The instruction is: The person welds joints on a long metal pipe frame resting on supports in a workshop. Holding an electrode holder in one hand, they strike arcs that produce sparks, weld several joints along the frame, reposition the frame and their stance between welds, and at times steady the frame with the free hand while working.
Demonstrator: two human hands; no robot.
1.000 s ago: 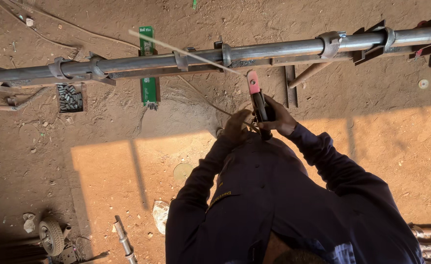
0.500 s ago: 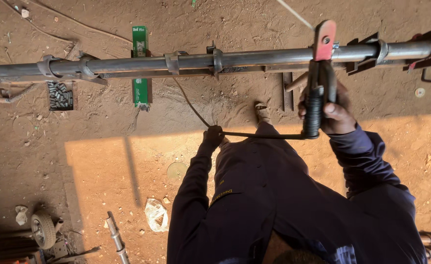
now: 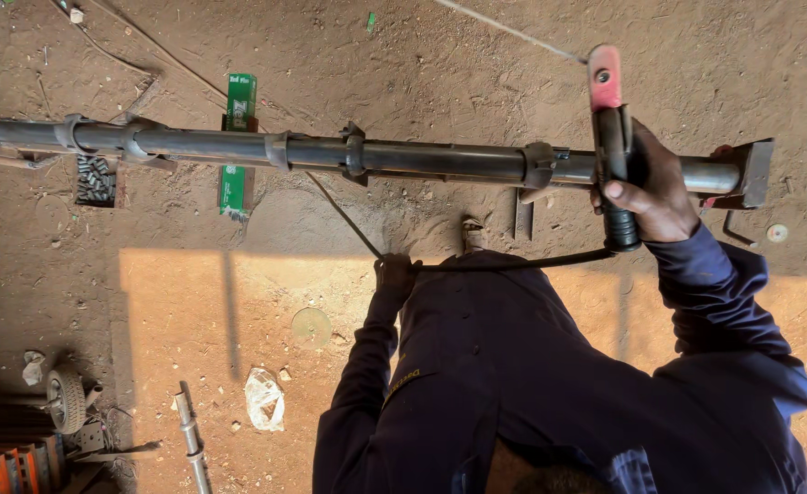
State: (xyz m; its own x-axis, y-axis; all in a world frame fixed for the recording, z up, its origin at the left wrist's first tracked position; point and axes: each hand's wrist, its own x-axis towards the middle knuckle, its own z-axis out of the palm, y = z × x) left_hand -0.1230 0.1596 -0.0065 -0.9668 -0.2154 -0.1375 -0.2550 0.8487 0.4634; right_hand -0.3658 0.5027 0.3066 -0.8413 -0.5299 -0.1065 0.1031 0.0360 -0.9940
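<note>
Head view: the right hand (image 3: 649, 190) has its grip closed fully round the black handle of a welding electrode holder (image 3: 612, 146). The thumb lies across the front and the fingers are wrapped behind. The holder stands upright in the picture, crossing the long steel pipe (image 3: 422, 163) near its right end. Its red-tipped head is above the pipe, and a thin pale rod (image 3: 513, 33) seems to run up and left from that head. Whether the holder touches the pipe cannot be told.

The left hand (image 3: 394, 273) is closed on the black cable (image 3: 513, 265). The cable leaves the bottom of the handle, passes level to this hand, then climbs left under the pipe.

The pipe carries several collars and lies across the view above the dirt floor (image 3: 696, 55). A green box (image 3: 239, 102) and a small tray of dark pieces (image 3: 97, 179) sit on the floor behind it. Nearer the body lie a flat disc (image 3: 311, 326), a crumpled plastic bag (image 3: 264, 400), a short pipe length (image 3: 191, 439) and a small wheel (image 3: 65, 399).

Done well, this hold wants a firm but relaxed right wrist so the rod tip can be steered finely. The left hand should take the cable's weight and leave slack, so it neither drags the holder nor snags on a collar. Bare hands sit close to the metal, so heat and sparks are a risk.
</note>
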